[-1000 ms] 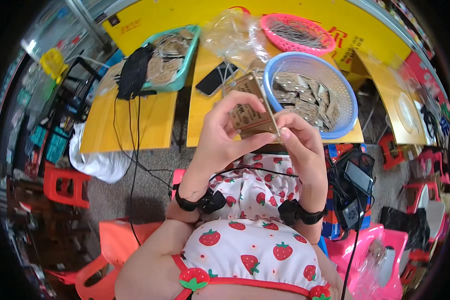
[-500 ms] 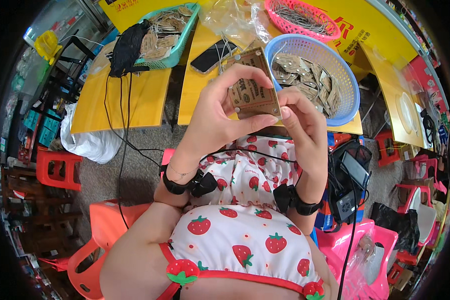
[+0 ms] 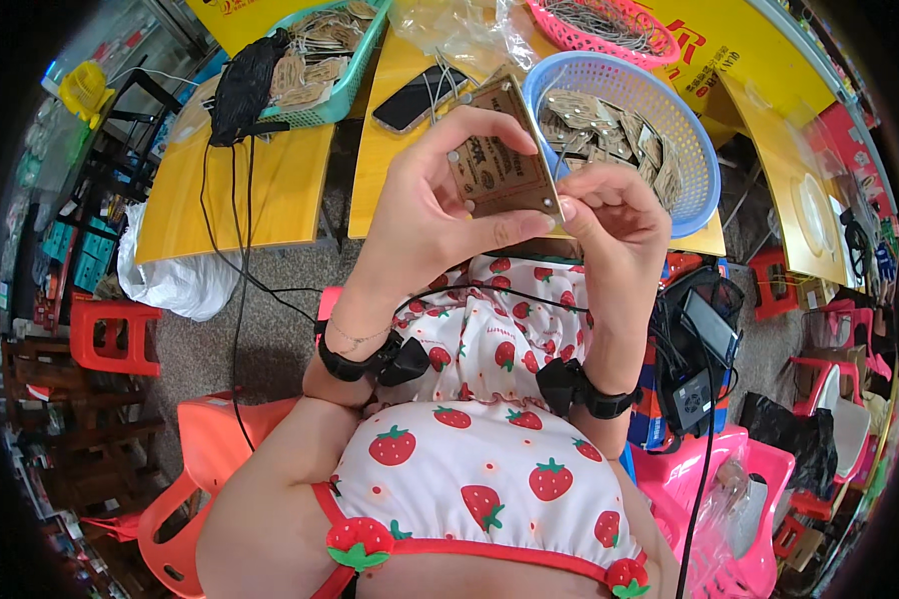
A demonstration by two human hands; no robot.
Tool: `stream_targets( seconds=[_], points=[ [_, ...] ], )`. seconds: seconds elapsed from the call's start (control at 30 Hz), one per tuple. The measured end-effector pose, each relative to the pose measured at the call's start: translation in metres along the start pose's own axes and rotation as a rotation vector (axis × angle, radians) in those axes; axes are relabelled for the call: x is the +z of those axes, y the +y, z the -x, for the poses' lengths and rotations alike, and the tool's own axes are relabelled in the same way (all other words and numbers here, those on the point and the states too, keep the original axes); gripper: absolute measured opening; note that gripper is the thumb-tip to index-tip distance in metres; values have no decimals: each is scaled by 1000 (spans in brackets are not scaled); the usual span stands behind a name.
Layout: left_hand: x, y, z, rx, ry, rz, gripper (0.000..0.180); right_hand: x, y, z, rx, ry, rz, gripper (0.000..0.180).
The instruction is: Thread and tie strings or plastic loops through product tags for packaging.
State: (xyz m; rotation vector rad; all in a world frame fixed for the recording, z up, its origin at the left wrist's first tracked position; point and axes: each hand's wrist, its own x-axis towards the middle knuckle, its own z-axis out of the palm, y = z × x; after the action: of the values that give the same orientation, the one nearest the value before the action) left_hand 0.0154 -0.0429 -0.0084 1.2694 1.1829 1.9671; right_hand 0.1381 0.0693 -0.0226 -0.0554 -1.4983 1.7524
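Far left: teal basket [image 3: 345, 85] of brown paper tags on the yellow desk [image 3: 260, 190], a black pouch [image 3: 245, 85] at its near-left corner, cable trailing to the floor.

Centre, far: dark phone [image 3: 420, 97] flat on the desk, crumpled clear plastic bag [image 3: 459, 30] beyond it.

Centre, near: my left hand [image 3: 430, 215], fingers clamped on the brown card tag [image 3: 499, 160], thumb along its near edge. Since a second ago the tag has come up nearer my face and tilted more face-on, well clear of the desk; my judgement is that I am working on it in hand.

Right of it: my right hand [image 3: 614, 225], fingers pinched together at the tag's near-right corner.

Right, far: blue basket [image 3: 694, 160] heaped with similar tags; pink basket [image 3: 634, 40] beyond.
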Motion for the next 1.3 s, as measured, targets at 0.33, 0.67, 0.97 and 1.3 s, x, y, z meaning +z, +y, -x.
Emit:
stream_targets(
  seconds=[0.33,0.67,0.97,1.3],
  points=[
    [8,-5,0,150,180,-296,38,8,-3,2,-111,89,354,13],
    [22,-11,4,234,282,-456,37,9,8,1,-473,152,804,14],
    [18,-14,3,144,197,-436,47,16,6,-3,-535,163,923,17],
    [3,-18,-7,150,276,-455,37,9,-8,4,-539,20,524,13]
  ],
)
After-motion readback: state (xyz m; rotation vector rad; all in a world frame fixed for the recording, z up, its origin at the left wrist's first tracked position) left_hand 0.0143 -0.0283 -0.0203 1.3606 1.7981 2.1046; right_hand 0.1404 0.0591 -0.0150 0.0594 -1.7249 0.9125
